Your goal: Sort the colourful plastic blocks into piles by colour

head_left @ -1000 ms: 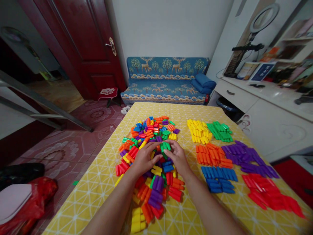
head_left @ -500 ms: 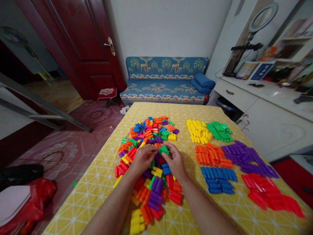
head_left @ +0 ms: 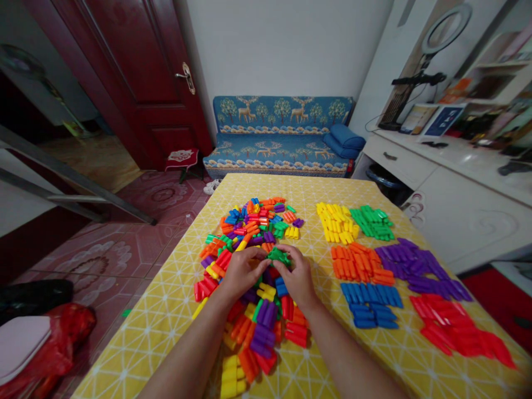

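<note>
Above the mixed heap of plastic building blocks [head_left: 266, 327], a green toy block [head_left: 279, 255] sits between my two hands. My right hand [head_left: 297, 277] is closed on its right side, thumb below and fingers behind. My left hand [head_left: 245, 274] pinches at its left edge, the fingertips partly hidden. Whether the green is one block or several joined, I cannot tell. Close under the hands lie a yellow block [head_left: 266, 291] and a blue one [head_left: 281, 286]. Purple blocks [head_left: 266, 315] lie nearer to me, between my forearms.
On the table's right, blocks lie grouped by colour: yellow [head_left: 336, 223], green [head_left: 371, 223], orange [head_left: 359, 262], purple [head_left: 415, 263], blue [head_left: 369, 305] and red [head_left: 455, 327]. A patterned yellow cloth [head_left: 166, 332] covers the table. Behind stands a blue sofa [head_left: 282, 147]; a white cabinet [head_left: 477, 205] is at right.
The green block has turned between my fingers and shows a different side. My left fingers have shifted slightly against it. The heap and the colour groups look the same.
</note>
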A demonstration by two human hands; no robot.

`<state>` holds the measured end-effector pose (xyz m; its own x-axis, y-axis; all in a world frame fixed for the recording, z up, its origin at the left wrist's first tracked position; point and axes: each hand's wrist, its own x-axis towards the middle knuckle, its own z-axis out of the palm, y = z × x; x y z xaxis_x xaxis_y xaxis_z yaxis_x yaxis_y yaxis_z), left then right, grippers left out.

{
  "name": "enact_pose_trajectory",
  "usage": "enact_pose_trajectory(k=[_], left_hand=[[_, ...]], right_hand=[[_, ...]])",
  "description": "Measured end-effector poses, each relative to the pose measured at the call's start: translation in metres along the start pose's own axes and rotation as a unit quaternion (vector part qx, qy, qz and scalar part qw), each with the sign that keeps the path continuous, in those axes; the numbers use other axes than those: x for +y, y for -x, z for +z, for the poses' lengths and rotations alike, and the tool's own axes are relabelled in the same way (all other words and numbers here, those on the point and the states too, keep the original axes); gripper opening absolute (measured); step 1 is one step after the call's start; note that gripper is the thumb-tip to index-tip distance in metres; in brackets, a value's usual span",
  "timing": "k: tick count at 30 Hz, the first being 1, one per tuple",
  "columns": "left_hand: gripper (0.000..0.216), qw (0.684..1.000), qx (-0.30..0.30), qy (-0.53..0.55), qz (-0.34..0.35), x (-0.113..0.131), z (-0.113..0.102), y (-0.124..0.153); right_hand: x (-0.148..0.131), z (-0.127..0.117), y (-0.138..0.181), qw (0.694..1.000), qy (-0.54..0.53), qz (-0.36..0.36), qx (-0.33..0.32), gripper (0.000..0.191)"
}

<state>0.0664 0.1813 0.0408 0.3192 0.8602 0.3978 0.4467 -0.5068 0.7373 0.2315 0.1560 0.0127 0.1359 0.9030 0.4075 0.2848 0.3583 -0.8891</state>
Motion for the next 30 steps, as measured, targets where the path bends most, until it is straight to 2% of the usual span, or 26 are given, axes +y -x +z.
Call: enact_pose_trajectory(k=[4,8,15,20,25,27,30], left_hand=[[0.012,1.0,0.008,0.004,-0.016,-0.001,0.001,0.001],[0.013,1.0,-0.001,-0.004,-0.011,-0.002,0.001,0.002],[0.011,1.0,0.004,-0.001,0.0,-0.003,0.0,0.0],[0.011,1.0,0.009,0.017,-0.013,-0.002,0.001,0.0],[0.012,1.0,0.011,-0.005,-0.011,-0.006,0.001,0.0],[0.012,1.0,0.008,-0.013,-0.008,-0.007,0.001,0.0],[0.013,1.0,0.004,-0.02,-0.006,-0.007,0.001,0.0]], right_hand=[[0.0,-0.001,0.0,0.99,0.082,-0.114,-0.024,0.048],[0.001,-0.001,0.0,0.982,0.109,-0.144,-0.054,0.06],[0.003,-0.002,0.002,0.958,0.18,-0.187,-0.118,0.045],[-0.009,-0.009,-0.002,0.949,0.263,-0.127,-0.116,0.04],[-0.021,-0.02,-0.008,0.921,0.353,-0.027,-0.164,0.032],[-0.02,-0.021,-0.009,0.923,0.342,0.002,-0.174,0.03],[-0.015,-0.021,-0.011,0.954,0.254,0.049,-0.153,0.029]])
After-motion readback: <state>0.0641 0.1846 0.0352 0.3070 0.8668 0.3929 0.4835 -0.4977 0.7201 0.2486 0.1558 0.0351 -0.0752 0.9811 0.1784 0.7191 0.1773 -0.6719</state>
